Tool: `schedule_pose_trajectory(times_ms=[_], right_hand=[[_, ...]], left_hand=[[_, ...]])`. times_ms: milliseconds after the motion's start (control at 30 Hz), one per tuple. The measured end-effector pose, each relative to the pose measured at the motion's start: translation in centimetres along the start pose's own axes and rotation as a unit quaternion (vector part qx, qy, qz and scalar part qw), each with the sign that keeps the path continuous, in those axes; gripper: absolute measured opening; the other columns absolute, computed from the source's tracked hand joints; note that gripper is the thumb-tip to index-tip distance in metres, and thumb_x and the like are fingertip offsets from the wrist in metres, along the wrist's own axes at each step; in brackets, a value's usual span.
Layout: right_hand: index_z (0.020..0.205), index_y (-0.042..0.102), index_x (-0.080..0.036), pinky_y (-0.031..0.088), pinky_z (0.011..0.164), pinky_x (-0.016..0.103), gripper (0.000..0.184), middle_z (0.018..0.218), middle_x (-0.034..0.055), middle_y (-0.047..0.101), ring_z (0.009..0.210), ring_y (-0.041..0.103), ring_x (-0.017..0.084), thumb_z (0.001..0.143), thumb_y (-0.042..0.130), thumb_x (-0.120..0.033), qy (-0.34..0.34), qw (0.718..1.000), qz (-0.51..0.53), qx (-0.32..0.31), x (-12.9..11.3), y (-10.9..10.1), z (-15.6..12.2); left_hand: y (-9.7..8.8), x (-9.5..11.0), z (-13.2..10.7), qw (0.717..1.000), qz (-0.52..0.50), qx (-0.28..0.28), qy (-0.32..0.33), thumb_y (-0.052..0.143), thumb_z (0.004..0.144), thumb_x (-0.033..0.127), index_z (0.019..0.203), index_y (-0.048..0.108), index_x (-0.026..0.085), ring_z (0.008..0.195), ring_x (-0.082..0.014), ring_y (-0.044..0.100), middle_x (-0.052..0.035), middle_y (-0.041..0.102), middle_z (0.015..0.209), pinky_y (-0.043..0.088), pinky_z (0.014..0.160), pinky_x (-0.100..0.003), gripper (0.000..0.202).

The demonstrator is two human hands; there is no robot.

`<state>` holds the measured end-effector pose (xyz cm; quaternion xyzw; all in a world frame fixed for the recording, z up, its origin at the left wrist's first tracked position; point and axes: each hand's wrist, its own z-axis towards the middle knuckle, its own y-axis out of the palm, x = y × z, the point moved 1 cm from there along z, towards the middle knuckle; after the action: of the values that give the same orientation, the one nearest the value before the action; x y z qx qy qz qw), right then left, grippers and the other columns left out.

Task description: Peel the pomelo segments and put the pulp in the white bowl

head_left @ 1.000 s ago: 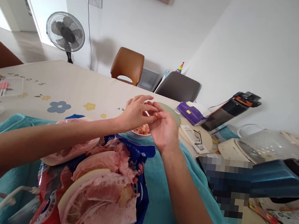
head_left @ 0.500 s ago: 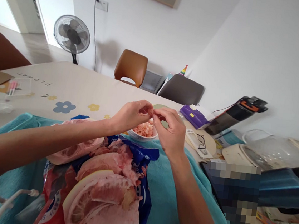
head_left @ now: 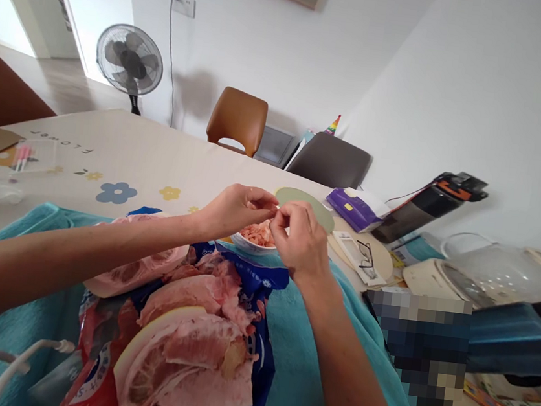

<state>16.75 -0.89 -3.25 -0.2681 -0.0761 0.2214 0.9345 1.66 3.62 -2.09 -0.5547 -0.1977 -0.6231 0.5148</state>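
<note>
Over a white bowl (head_left: pixel 252 248) heaped with pink pomelo flesh (head_left: pixel 258 233), both hands meet with their fingertips close together. My left hand (head_left: pixel 237 211) pinches with thumb and forefinger at what looks like a small piece of pomelo flesh, mostly hidden by the fingers. On its other side my right hand (head_left: pixel 298 235) is closed in a pinch, fingers curled, knuckles up. Below my wrists, a cut pomelo wedge (head_left: pixel 188 363) with torn white-pink pith lies on a red and blue plastic bag (head_left: pixel 103 366). Another pomelo part (head_left: pixel 125 274) sits behind my left forearm.
A teal towel (head_left: pixel 299 356) lies under the bag. A white cable (head_left: pixel 22 360) is at the lower left. To the right are a green plate (head_left: pixel 306 206), purple tissue pack (head_left: pixel 355 209), glasses (head_left: pixel 366 256), a dark bottle (head_left: pixel 426 208) and a blue bottle (head_left: pixel 518 342).
My right hand has turned over and its fingers have curled in, showing more of its back. The fingertips have parted slightly. My left hand has barely moved.
</note>
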Motion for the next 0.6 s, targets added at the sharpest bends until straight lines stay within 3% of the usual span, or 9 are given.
schedule_pose_trajectory(times_ms=[233,433,600], right_hand=[[0.070,0.049,-0.023,0.047,0.059,0.028,0.008,0.067,0.0001,0.060,0.060,0.058,0.014,0.076,0.050,-0.019,0.184,0.970,0.146,-0.057,0.1,-0.4,0.5],[0.069,0.052,-0.022,0.050,0.057,0.029,0.005,0.064,-0.0001,0.063,0.057,0.063,0.015,0.074,0.052,-0.024,0.338,0.894,0.280,-0.091,-0.2,-0.7,0.7],[0.069,0.053,-0.021,0.051,0.053,0.027,0.008,0.052,-0.0037,0.061,0.048,0.062,0.014,0.076,0.055,-0.024,0.380,0.836,0.386,-0.084,-0.3,-1.0,1.0]], left_hand=[[-0.5,-0.1,0.0,0.994,-0.088,-0.045,-0.034,0.068,0.077,0.032,0.094,0.075,0.015,0.077,-0.0133,0.065,-0.0027,0.074,0.088,0.052,0.074,-0.026,0.025],[-0.8,-0.9,0.1,0.986,-0.138,-0.085,-0.035,0.071,0.077,0.034,0.099,0.075,0.018,0.072,-0.0115,0.065,-0.0013,0.073,0.082,0.053,0.070,-0.025,0.028],[-0.9,-1.2,0.1,0.983,-0.157,-0.094,-0.023,0.073,0.077,0.037,0.101,0.075,0.017,0.074,-0.0121,0.065,-0.0016,0.074,0.083,0.054,0.074,-0.027,0.031]])
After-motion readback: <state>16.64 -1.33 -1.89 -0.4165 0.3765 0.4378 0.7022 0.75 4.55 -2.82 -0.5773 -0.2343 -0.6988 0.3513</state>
